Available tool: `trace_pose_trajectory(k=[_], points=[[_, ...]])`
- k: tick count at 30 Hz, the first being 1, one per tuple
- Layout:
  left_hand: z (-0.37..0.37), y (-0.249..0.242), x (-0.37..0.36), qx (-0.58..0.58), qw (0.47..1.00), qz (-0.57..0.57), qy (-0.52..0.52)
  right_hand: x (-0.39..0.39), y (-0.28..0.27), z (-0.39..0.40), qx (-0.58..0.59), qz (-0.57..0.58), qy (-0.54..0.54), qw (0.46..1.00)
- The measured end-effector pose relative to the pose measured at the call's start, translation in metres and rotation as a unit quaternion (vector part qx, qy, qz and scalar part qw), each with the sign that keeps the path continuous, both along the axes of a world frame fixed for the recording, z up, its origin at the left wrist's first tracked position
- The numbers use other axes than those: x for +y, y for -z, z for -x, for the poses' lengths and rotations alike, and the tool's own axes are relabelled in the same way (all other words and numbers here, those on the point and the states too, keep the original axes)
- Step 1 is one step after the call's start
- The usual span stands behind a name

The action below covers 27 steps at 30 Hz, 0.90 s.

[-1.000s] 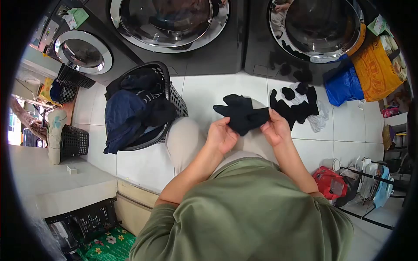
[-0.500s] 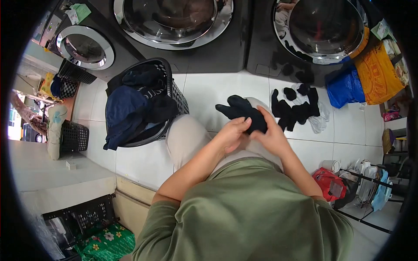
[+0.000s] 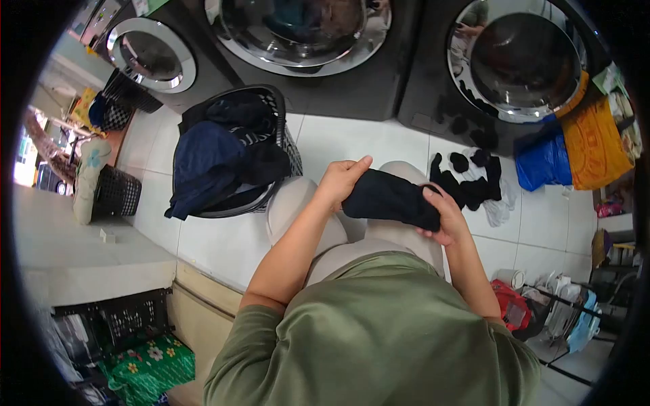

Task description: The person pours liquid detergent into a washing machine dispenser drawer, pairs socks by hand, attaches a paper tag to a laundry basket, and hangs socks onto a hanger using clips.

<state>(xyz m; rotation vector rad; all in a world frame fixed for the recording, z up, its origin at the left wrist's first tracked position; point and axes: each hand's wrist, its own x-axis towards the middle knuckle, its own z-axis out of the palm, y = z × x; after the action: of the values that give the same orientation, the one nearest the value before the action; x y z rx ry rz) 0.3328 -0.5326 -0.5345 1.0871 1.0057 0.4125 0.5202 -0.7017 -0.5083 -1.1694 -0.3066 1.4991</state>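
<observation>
A dark sock-like cloth (image 3: 389, 197) is stretched out between my two hands, above my lap. My left hand (image 3: 340, 184) is at its left end, thumb along the edge and the other fingers partly hidden behind it. Around the right end, my right hand (image 3: 445, 215) is closed, with the thumb on top. To the left stands a black laundry basket (image 3: 292, 150) heaped with dark clothes (image 3: 208, 154). Several black socks (image 3: 474, 191) and a white cloth (image 3: 500, 210) lie on the floor to the right.
Dark front-loading machines (image 3: 318, 98) line the far side. A blue bag (image 3: 544, 162) and an orange bag (image 3: 592, 149) stand at the right. Near the lower right are a red bag (image 3: 509, 306) and a black rack. A pale ledge (image 3: 101, 264) is at the left.
The dark cloth was bunched with ends sticking out; now it is spread lengthwise. My left hand has moved to its left end and my hands are farther apart. The view has shifted slightly.
</observation>
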Motion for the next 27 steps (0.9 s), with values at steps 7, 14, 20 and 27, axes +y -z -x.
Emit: trace_pose_trajectory(k=[7,14,20,27], points=[[0.038,-0.01,-0.015,-0.255,0.945,0.204,-0.029,0.015,0.007,-0.005,0.214,0.029,0.036,0.976],[0.129,-0.054,0.03,0.073,0.813,-0.541,-0.2,0.059,-0.052,0.011,0.074,-0.156,-0.071,0.982],[0.219,-0.007,0.07,0.482,0.718,-0.503,-0.004,0.162,-0.146,0.087,0.193,-0.352,-0.107,0.91],[0.225,-0.009,0.061,0.431,0.755,-0.494,0.009,0.282,-0.108,0.181,0.168,-0.26,-0.172,0.935]])
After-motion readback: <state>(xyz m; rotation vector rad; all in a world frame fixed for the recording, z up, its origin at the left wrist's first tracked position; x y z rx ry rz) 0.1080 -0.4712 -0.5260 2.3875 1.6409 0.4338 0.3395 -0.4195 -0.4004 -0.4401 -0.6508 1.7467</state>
